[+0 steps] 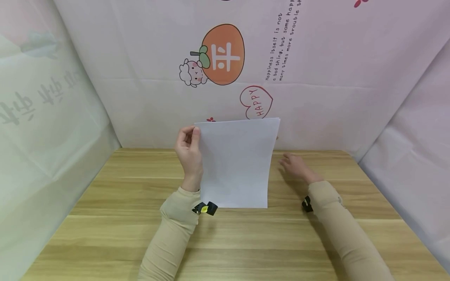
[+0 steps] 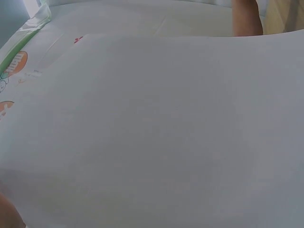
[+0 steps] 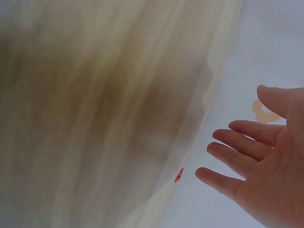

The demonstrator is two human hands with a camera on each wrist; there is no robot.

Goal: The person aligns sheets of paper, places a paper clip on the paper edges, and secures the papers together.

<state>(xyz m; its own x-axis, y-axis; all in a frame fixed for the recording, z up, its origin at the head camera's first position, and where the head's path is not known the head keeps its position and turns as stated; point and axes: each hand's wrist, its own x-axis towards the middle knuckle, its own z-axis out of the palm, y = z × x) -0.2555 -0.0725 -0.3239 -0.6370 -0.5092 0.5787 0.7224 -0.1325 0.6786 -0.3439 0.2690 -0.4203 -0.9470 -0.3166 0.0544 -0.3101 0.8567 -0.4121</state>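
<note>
My left hand [image 1: 190, 154] pinches the upper left corner of white paper [image 1: 237, 164], which stands upright on the table. A doubled top edge hints at more than one sheet. In the left wrist view the paper [image 2: 156, 128] covers most of the picture, and only a bit of the left hand [image 2: 8, 213] shows at the lower left. To the right of the paper and apart from it, my right hand [image 1: 295, 166] hovers over the table. The right wrist view shows that hand [image 3: 266, 166] with its fingers spread and nothing in them.
The wooden table [image 1: 246, 242] carries the paper and reaches back to a white printed cloth [image 1: 158, 105]. An orange cartoon fruit [image 1: 225, 54] and a red heart outline [image 1: 258, 102] are printed on it. Cloth walls stand at both sides. Black wrist devices [image 1: 307, 204] sit near both cuffs.
</note>
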